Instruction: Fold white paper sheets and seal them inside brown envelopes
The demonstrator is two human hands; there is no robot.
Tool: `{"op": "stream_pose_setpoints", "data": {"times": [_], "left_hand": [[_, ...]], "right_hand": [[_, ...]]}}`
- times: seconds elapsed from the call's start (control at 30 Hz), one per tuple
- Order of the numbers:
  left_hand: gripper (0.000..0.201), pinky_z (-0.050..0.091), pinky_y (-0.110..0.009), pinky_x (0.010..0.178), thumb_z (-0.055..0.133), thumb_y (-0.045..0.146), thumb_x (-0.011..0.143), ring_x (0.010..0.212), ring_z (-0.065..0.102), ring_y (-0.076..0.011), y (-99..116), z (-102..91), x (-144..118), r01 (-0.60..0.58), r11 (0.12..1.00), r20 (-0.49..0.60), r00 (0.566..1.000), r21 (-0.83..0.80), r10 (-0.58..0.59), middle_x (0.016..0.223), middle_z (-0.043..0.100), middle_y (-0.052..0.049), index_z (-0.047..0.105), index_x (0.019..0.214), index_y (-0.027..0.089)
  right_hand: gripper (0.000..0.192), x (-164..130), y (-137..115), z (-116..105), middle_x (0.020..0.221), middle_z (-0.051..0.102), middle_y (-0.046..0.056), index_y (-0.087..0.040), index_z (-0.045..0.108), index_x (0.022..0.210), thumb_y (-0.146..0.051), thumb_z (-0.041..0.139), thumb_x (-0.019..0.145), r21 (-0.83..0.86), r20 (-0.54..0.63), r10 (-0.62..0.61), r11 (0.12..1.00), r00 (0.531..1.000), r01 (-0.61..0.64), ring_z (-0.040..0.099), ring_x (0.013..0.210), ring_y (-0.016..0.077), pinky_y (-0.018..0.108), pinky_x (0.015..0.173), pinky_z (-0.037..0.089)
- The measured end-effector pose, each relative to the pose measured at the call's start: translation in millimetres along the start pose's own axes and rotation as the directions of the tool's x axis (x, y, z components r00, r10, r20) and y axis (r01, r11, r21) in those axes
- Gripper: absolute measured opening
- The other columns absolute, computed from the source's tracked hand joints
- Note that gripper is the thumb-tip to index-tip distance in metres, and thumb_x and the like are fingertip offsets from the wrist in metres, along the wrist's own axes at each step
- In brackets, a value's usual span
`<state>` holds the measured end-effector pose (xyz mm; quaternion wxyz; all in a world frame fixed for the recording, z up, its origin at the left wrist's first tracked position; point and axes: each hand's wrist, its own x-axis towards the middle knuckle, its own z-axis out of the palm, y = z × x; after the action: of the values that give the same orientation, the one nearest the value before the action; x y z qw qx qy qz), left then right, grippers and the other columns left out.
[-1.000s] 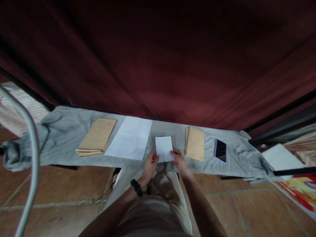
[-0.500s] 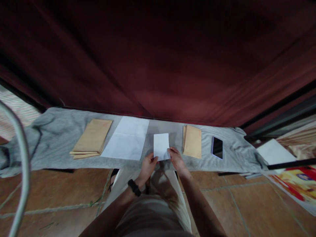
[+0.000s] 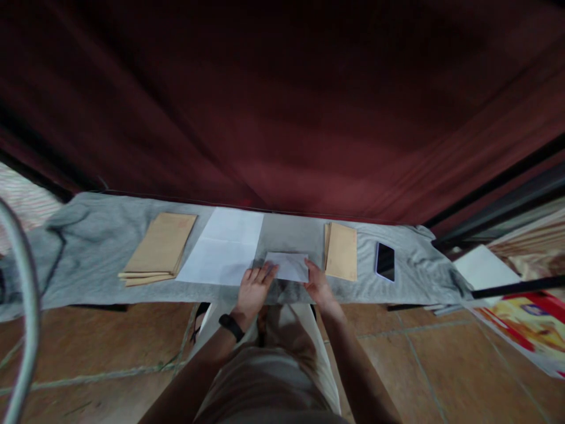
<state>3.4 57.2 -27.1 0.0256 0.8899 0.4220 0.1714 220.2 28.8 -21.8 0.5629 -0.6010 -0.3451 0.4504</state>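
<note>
A small folded white paper (image 3: 289,266) lies flat on the grey cloth (image 3: 88,247) in front of me. My left hand (image 3: 253,288) rests on its left edge with the fingers spread flat. On the right edge my right hand (image 3: 318,282) pinches the paper between the fingertips. A larger unfolded white sheet (image 3: 223,253) with crease lines lies just left of my left hand. A stack of brown envelopes (image 3: 341,251) sits just right of my right hand.
Another stack of brown envelopes (image 3: 156,250) lies at the left. A dark phone (image 3: 385,261) lies on the cloth at the right. A dark red curtain (image 3: 282,106) hangs behind. A metal tube (image 3: 22,330) curves at the left. White paper (image 3: 483,268) and a colourful print (image 3: 529,324) lie at the right.
The small paper was taller and held up at its near edge; now it is folded shorter and pressed flat. My left hand has moved onto it with flat fingers.
</note>
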Motion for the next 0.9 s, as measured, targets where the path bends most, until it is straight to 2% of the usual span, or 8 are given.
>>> {"op": "stream_pose_setpoints", "data": {"times": [0.07, 0.13, 0.3, 0.4, 0.53, 0.67, 0.8, 0.9], "left_hand": [[0.06, 0.044, -0.046, 0.101, 0.036, 0.01, 0.093, 0.115, 0.06, -0.027, 0, 8.5, -5, -0.01, 1.0, 0.012, 1.0, -0.006, 0.01, 0.146, 0.058, -0.006, 0.05, 0.147, 0.033], [0.059, 0.044, -0.046, 0.102, 0.039, 0.008, 0.091, 0.116, 0.06, -0.0272, 2, 14.2, -10, -0.011, 1.0, 0.032, 0.999, -0.014, 0.012, 0.146, 0.058, -0.006, 0.056, 0.142, 0.032], [0.051, 0.047, -0.045, 0.101, 0.045, 0.007, 0.088, 0.121, 0.059, -0.0279, 7, 15.7, -14, 0.005, 0.999, 0.074, 0.997, -0.032, -0.002, 0.144, 0.061, -0.007, 0.065, 0.132, 0.024], [0.048, 0.044, -0.046, 0.108, 0.048, 0.009, 0.087, 0.13, 0.055, -0.0274, 13, 13.4, -12, 0.027, 0.997, 0.06, 0.998, -0.069, -0.022, 0.143, 0.061, -0.007, 0.067, 0.129, 0.021], [0.048, 0.033, -0.047, 0.121, 0.047, 0.02, 0.092, 0.144, 0.043, -0.0251, 27, 18.4, -2, -0.004, 0.993, 0.014, 1.0, -0.116, 0.005, 0.151, 0.054, -0.008, 0.059, 0.138, 0.018], [0.053, 0.031, -0.049, 0.122, 0.041, 0.035, 0.1, 0.149, 0.036, -0.0264, 38, 35.0, 11, -0.014, 0.994, 0.024, 1.0, -0.108, 0.016, 0.157, 0.046, -0.013, 0.047, 0.148, 0.013], [0.056, 0.029, -0.048, 0.123, 0.04, 0.038, 0.102, 0.15, 0.033, -0.0282, 39, 48.0, 13, 0.023, 0.998, 0.056, 0.998, -0.067, -0.019, 0.158, 0.043, -0.017, 0.045, 0.148, 0.008], [0.058, 0.028, -0.046, 0.124, 0.038, 0.039, 0.102, 0.152, 0.031, -0.027, 35, 49.5, 7, 0.058, 0.998, 0.047, 0.997, -0.038, -0.056, 0.159, 0.041, -0.018, 0.042, 0.15, 0.007]], "right_hand": [[0.047, 0, 10, -1, 0.082, 0.075, 0.008, -0.02, 0.07, 0.097, -0.062, 0.064, 0.076, 0.014, -0.016, 0.049, 0.999, 0.999, -0.049, 0.069, 0.075, 0.0261, 0.036, 0.067, 0.055], [0.039, 1, 19, -3, 0.08, 0.073, 0.005, -0.021, 0.069, 0.09, -0.054, 0.069, 0.069, -0.025, -0.055, 0.067, 0.997, 0.996, -0.068, 0.067, 0.074, 0.0241, 0.035, 0.069, 0.054], [0.021, 8, 30, -9, 0.073, 0.07, 0.0, -0.024, 0.067, 0.077, -0.041, 0.069, 0.066, -0.171, -0.107, 0.034, 0.984, 0.994, -0.052, 0.061, 0.073, 0.0207, 0.032, 0.071, 0.052], [0.016, 11, 32, -10, 0.071, 0.069, 0.001, -0.023, 0.065, 0.074, -0.038, 0.066, 0.068, -0.235, -0.106, 0.026, 0.971, 0.994, -0.051, 0.061, 0.072, 0.0206, 0.032, 0.069, 0.052], [0.017, 14, 35, -7, 0.077, 0.071, 0.003, -0.021, 0.066, 0.078, -0.036, 0.059, 0.074, -0.322, -0.092, 0.01, 0.946, 0.996, -0.039, 0.064, 0.076, 0.0216, 0.032, 0.071, 0.053], [0.02, 16, 39, -3, 0.085, 0.073, 0.007, -0.02, 0.068, 0.085, -0.032, 0.052, 0.081, -0.426, -0.096, -0.029, 0.905, 0.995, -0.015, 0.067, 0.082, 0.024, 0.034, 0.078, 0.053], [0.022, 15, 40, -1, 0.091, 0.075, 0.009, -0.022, 0.07, 0.094, -0.028, 0.052, 0.083, -0.519, -0.106, -0.072, 0.855, 0.992, 0.007, 0.068, 0.087, 0.0245, 0.034, 0.083, 0.053], [0.024, 13, 41, -2, 0.093, 0.075, 0.011, -0.019, 0.07, 0.098, -0.028, 0.052, 0.085, -0.57, -0.111, -0.095, 0.822, 0.989, 0.015, 0.069, 0.089, 0.0236, 0.031, 0.082, 0.052]]}}
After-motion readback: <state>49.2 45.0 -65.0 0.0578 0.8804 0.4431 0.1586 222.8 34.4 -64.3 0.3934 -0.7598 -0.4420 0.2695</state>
